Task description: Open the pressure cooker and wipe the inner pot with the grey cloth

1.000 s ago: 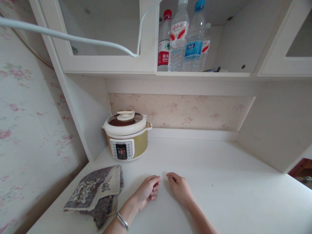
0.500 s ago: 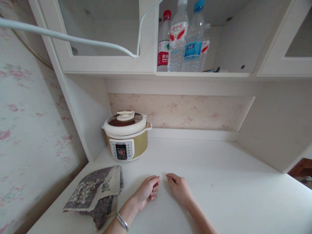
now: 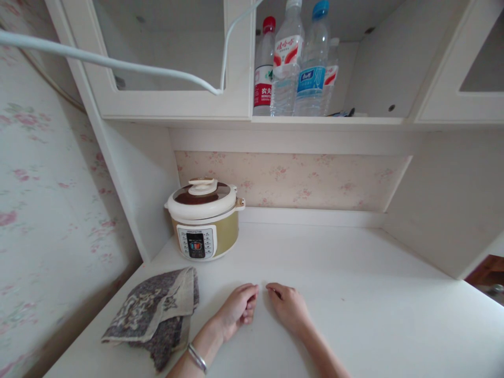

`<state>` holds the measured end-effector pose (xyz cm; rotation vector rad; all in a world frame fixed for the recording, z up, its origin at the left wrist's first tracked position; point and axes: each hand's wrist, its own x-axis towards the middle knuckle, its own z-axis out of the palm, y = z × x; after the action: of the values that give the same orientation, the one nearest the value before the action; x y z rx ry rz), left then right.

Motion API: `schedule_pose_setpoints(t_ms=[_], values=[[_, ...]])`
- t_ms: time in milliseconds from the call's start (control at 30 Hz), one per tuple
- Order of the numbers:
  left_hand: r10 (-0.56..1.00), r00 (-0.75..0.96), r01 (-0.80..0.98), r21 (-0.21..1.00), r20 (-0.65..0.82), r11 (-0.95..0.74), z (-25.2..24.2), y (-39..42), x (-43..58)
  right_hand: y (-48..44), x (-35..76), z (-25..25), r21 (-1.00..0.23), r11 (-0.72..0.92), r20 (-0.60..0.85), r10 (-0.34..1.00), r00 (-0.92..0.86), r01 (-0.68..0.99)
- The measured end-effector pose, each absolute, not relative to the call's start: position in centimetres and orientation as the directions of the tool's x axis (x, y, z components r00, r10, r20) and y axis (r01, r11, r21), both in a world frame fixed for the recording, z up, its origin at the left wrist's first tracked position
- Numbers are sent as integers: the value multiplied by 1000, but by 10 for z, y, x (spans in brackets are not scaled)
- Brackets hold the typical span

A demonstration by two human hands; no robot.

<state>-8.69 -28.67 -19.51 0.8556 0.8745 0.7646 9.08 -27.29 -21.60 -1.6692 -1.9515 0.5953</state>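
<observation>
My left hand (image 3: 236,308) rests on the white countertop (image 3: 354,294) with its fingers curled in; nothing shows in them. A silver bracelet (image 3: 197,358) circles that wrist. My right hand (image 3: 286,307) lies just to its right, knuckles up and fingers curled under, also with nothing visible in it. The two hands almost touch. A folded patterned cloth (image 3: 155,310) lies to the left of my left hand. Behind it stands a small electric cooker (image 3: 203,219) with a white and brown lid, shut.
Several water bottles (image 3: 293,63) stand on an open shelf above. A white cable (image 3: 118,63) crosses a glass cabinet door (image 3: 165,58) at the upper left. Floral wallpaper (image 3: 39,210) covers the left wall, and a white panel (image 3: 444,205) closes the right side.
My right hand has slid slightly left and toward me. The left hand has hardly moved.
</observation>
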Motion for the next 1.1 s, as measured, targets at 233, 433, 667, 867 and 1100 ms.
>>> schedule_pose_setpoints(t_ms=[233, 433, 667, 867, 1100], values=[[840, 425, -212, 866, -337, 454, -194, -287, -87, -275, 90, -212, -610, 168, 91, 986, -142, 775], [838, 431, -203, 869, -335, 451, -193, -287, -86, -274, 90, -214, -582, 160, 78, 987, -141, 797], [840, 431, -215, 866, -330, 451, -196, -287, -87, -275, 91, -214, -575, 172, 88, 985, -148, 800], [839, 437, -219, 866, -324, 449, -199, -286, -88, -274, 91, -215, -578, 175, 93, 984, -149, 797], [838, 438, -215, 868, -324, 448, -198, -286, -87, -275, 90, -214, -584, 180, 98, 984, -151, 792]])
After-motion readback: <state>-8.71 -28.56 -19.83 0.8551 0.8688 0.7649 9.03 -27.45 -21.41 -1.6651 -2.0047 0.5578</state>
